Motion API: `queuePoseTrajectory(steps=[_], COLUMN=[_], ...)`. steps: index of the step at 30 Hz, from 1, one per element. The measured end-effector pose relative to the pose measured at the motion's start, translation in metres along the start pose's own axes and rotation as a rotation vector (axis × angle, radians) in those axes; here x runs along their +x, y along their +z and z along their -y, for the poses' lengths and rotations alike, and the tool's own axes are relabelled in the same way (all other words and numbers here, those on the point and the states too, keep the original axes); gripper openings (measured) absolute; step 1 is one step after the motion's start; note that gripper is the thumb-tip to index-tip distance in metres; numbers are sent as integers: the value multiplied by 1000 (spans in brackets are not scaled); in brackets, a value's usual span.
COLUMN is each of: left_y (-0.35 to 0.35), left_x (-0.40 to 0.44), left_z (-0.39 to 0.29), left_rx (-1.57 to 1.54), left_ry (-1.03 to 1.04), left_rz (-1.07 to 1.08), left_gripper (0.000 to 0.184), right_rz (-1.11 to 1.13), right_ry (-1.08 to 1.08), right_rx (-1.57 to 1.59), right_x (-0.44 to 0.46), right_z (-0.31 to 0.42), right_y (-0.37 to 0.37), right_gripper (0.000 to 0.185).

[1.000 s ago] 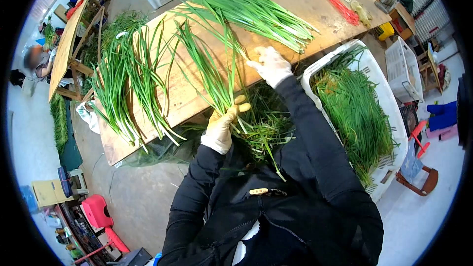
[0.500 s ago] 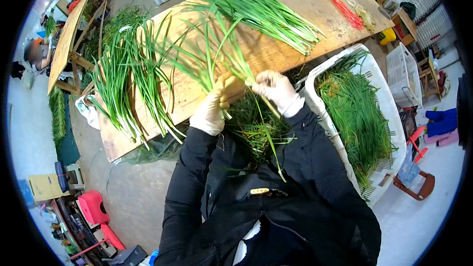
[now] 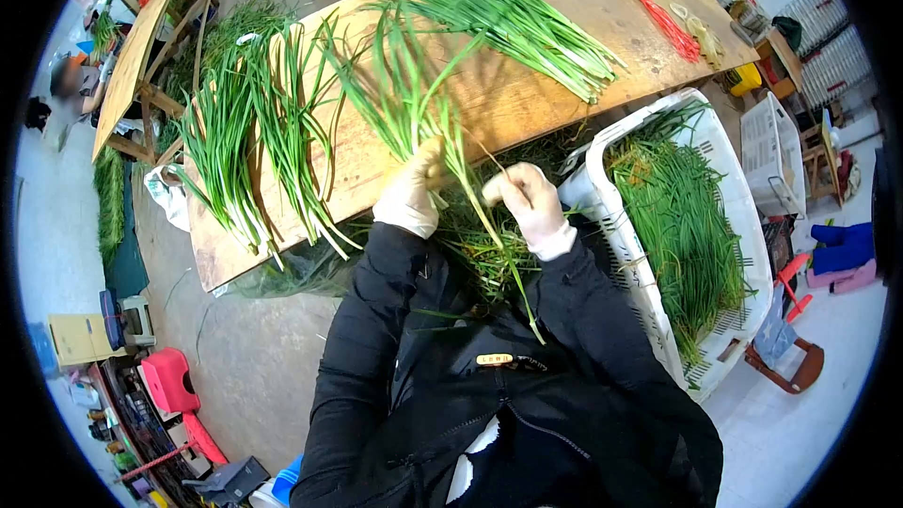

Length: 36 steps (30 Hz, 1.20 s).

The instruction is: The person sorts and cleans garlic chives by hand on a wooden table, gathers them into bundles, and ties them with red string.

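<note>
My left hand (image 3: 412, 190), in a pale glove, is closed round a small bunch of green stalks (image 3: 403, 113) at the table's near edge. To its right, my right hand (image 3: 529, 202), also gloved, has its fingers pinched by a thin brownish strand; whether it grips the strand is too small to tell. One long stalk (image 3: 484, 216) slants down between the hands toward my lap. A large bunch (image 3: 513, 23) lies on the wooden table (image 3: 555, 122) beyond the hands, and two looser bunches (image 3: 226, 155) lie at the left.
A white crate (image 3: 649, 292) of greens stands at my right, beside the table. Red ties (image 3: 654, 14) and a pale glove (image 3: 698, 33) lie at the table's far right. Loose greens (image 3: 470, 249) hang below the near edge. A person (image 3: 73, 80) sits far left.
My right hand moved from the table's edge toward my left hand, then down and slightly away. The held bunch shifted, and a long stalk now slants out beside my left hand.
</note>
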<state>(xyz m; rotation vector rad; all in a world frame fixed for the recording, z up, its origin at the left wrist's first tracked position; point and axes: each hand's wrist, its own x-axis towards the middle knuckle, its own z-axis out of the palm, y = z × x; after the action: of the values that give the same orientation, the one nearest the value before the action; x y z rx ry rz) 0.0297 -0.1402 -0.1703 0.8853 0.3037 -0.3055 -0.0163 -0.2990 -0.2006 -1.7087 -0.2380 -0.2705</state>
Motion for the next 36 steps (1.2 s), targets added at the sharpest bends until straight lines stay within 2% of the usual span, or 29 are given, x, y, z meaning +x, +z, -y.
queuePoseTrajectory(steps=[1,2,4,6,8,11,14,15,16,17,18,19,20,22,23,24,26,29,32,34,35,36], left_y=[5,-3,-16,-16,-23,-8,-8,-12,-13,-6,-4,-13,-13,-10,-11,-11,-9,-16,-10,-14,-18,-25], left_x=[-4,1,6,7,15,2,-1,2,2,-3,-5,2,3,3,6,6,-1,-11,-18,-12,-5,4], left_z=[-8,-10,-7,2,17,22,15,8,7,-3,-9,-6,-3,2,10,18,21,19,22,22,22,14], left_rx=[-12,-31,-91,-57,11,88,34,-14,-10,-6,-2,-58,-61,33,40,11,-8,92,169,155,138,112], left_ry=[-51,-81,-67,-74,-68,-36,-17,9,-26,-47,-67,-71,-73,-75,-74,-58,-85,-20,37,50,64,-49], left_rz=[-108,-119,137,167,245,122,19,111,-26,-87,-145,-14,-16,121,139,159,61,163,109,91,73,57], left_gripper=[14,15,13,13,14,13,13,13,14,14,14,14,14,13,14,13,12,13,15,16,16,18], right_rz=[86,169,248,115,117,118,92,69,45,44,74,95,113,139,95,101,127,62,47,44,63,97], right_ry=[4,99,105,318,289,262,256,199,143,167,346,375,406,369,310,354,296,330,377,291,304,403], right_rx=[-77,44,-91,131,174,133,128,5,-120,-36,155,214,274,528,365,310,222,252,211,-33,-15,-5], right_x=[-11,-26,-46,-37,-15,8,9,5,-2,-9,-18,-21,-22,-10,-3,3,11,11,4,-6,-16,-30], right_z=[5,-5,-21,-11,10,-3,-7,-8,-10,-13,-13,-13,-7,-6,-1,6,6,8,11,6,2,1], right_y=[-10,-17,-28,-26,-20,2,10,9,7,6,2,-2,-4,1,6,8,10,17,17,11,6,1], right_gripper=[12,12,15,17,21,21,18,15,12,7,7,8,10,20,25,21,15,13,13,14,14,10])
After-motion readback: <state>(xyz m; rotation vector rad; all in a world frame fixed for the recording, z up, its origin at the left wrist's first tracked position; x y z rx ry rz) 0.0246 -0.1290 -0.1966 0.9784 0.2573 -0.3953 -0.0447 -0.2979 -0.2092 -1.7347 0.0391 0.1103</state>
